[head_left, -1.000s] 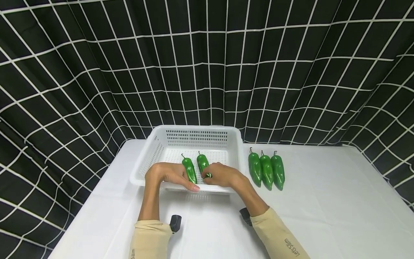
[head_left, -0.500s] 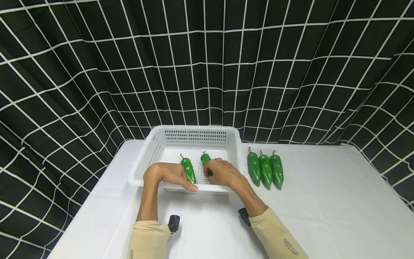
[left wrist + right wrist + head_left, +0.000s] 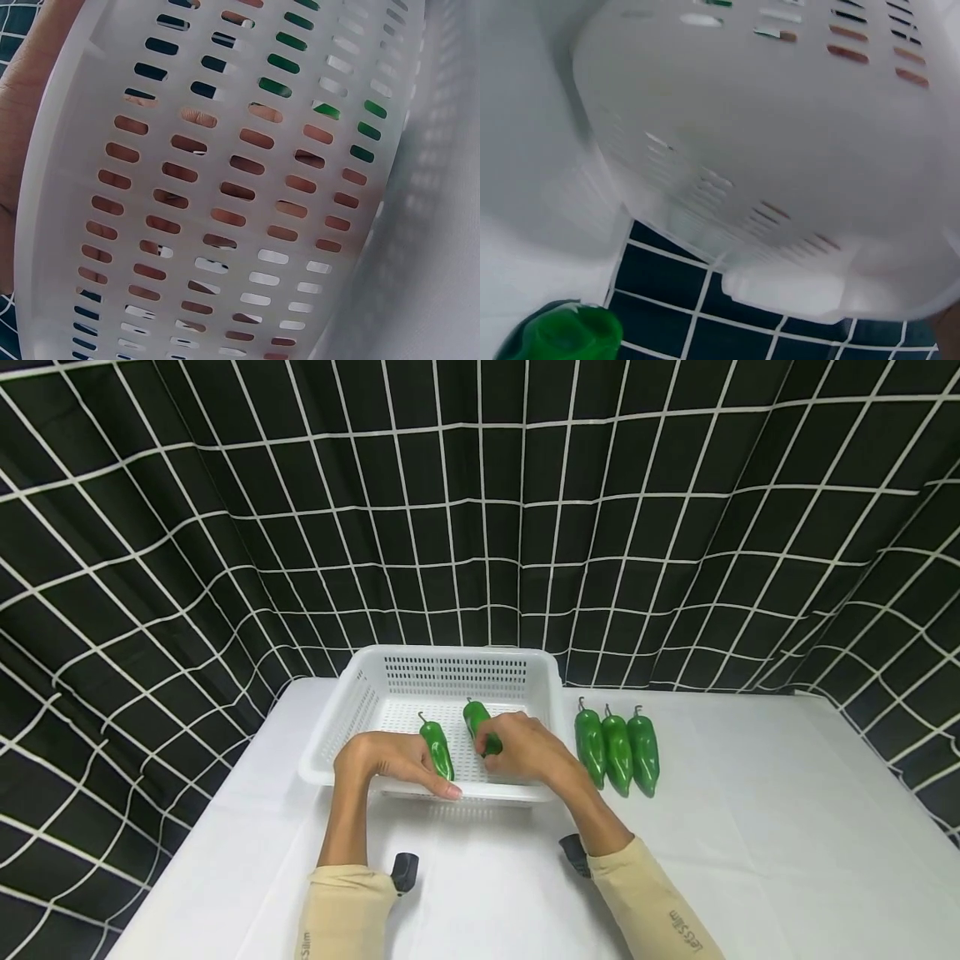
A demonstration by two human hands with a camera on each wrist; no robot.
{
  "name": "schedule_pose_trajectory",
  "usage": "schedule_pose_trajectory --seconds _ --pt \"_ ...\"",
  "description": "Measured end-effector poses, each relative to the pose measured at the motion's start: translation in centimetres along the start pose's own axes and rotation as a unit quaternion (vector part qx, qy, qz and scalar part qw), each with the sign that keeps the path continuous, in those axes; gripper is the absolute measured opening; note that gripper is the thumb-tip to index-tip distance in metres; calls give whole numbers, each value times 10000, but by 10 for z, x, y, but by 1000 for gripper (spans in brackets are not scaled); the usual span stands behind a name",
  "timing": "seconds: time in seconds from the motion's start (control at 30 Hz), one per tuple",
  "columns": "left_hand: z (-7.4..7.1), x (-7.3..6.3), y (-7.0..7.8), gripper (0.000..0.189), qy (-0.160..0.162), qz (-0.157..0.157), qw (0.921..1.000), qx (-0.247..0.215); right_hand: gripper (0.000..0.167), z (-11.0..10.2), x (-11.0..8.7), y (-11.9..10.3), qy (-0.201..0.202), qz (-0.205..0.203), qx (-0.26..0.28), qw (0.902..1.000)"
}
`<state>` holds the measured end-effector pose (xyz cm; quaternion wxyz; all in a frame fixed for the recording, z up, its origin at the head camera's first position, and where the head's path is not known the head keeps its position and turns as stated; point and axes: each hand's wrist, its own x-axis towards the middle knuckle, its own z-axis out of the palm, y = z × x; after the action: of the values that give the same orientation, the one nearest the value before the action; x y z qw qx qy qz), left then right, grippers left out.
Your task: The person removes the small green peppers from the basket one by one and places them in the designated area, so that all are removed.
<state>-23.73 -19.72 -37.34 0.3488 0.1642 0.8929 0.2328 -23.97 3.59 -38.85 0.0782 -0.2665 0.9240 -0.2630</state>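
Note:
A white perforated plastic basket (image 3: 457, 654) stands on the table in the head view. My left hand (image 3: 390, 762) holds its near rim, the thumb outside and the fingers inside. Beside those fingers a green chili pepper (image 3: 437, 748) lies in the basket, stem pointing away. My right hand (image 3: 522, 747) reaches over the near right rim and grips a second green chili pepper (image 3: 475, 714) by its lower part, which the fingers partly cover. Through the slots of the basket wall (image 3: 225, 165), the left wrist view shows bits of skin and green.
To the right of the basket, three green chili peppers (image 3: 618, 753) lie side by side on the white tablecloth (image 3: 750, 827). One pepper end (image 3: 570, 334) appears low in the right wrist view. A black curtain (image 3: 480, 510) with a white grid surrounds the table.
My right hand has shifted the pepper it grips to the right and slightly away, widening the gap to the other pepper. My left hand stays on the rim.

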Motion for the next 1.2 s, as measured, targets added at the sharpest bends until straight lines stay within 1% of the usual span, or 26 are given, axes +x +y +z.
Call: schedule_pose_trajectory --seconds 0.23,0.47,0.63,0.8,0.9,1.2 --pt "0 0 1 60 16 -5 10000 -74 17 -11 -4 -1 41 -188 47 9998" --pt "0 -1 -1 57 0 113 9999 -26 18 -27 -12 -2 159 -242 128 9995" --pt "0 1 -1 56 -26 187 9998 -86 18 -42 -20 0 363 -159 151 9991" --pt "0 0 1 59 27 98 9999 98 19 -57 -30 5 566 -119 132 9982" --pt "-1 -1 2 60 24 65 9998 169 19 -67 -36 8 594 -82 46 9982" --pt "0 -1 3 61 6 127 9999 114 20 -95 -62 22 625 293 78 9976"
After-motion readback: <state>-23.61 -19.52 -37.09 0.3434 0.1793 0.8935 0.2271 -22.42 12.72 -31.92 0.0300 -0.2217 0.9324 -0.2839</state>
